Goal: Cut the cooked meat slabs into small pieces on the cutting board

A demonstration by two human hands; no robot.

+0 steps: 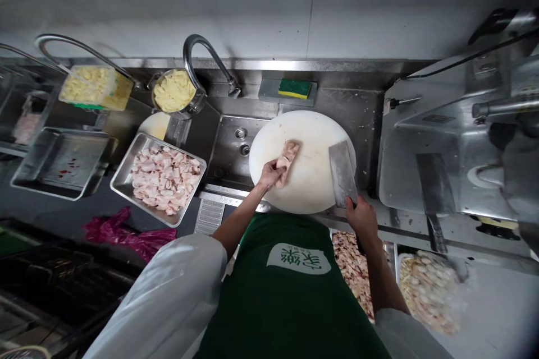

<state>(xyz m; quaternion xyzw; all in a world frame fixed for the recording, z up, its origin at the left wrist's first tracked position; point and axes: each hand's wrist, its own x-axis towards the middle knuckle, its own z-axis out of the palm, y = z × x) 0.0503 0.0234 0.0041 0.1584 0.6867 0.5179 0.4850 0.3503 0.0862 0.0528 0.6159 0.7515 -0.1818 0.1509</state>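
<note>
My left hand (272, 174) pinches a strip of pale pinkish raw meat (290, 150) above the left half of a round white cutting board (311, 126). In my right hand (361, 217) is a cleaver (342, 171), gripped by its dark handle. Its broad grey blade lies over the right side of the board, apart from the meat. Left of the board, a metal tray (120, 186) holds a heap of cut raw meat pieces (164, 176).
The board rests over a steel sink (233, 151) below a curved faucet (206, 45). A sponge (295, 88) sits behind it. Further left are a bare tray (67, 165), a pot (197, 104) of yellow slices and a pink plastic bag (135, 235). A steel machine (421, 179) stands right.
</note>
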